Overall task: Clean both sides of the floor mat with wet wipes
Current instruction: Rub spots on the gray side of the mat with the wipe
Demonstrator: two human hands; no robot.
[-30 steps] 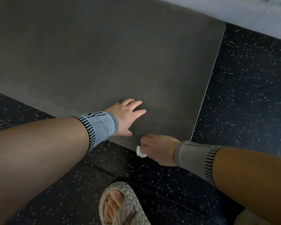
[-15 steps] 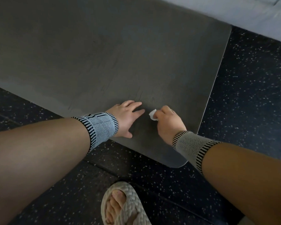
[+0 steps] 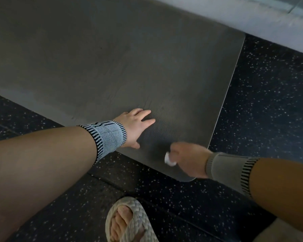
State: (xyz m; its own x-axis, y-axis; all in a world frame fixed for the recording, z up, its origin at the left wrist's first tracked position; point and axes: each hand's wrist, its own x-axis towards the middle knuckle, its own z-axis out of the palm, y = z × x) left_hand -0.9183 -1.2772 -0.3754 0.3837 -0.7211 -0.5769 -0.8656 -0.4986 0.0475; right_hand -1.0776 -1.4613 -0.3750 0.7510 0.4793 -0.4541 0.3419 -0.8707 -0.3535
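A large grey ribbed floor mat (image 3: pixel 129 63) lies flat on the dark speckled floor, its rounded near corner at the lower right. My left hand (image 3: pixel 136 127) rests flat on the mat near its front edge, fingers straight and spread. My right hand (image 3: pixel 187 158), blurred by motion, is over the mat's near corner and grips a small bunched white wet wipe (image 3: pixel 169 158) against the surface. Both wrists wear knitted bands.
Dark speckled floor (image 3: pixel 261 102) surrounds the mat on the right and front. A pale wall base (image 3: pixel 252 20) runs along the top right. My foot in a woven sandal (image 3: pixel 129 222) stands just in front of the mat.
My right hand with the wipe has swept back toward me, from beside my left fingertips to the mat's near corner. My left hand has stayed pressed in place.
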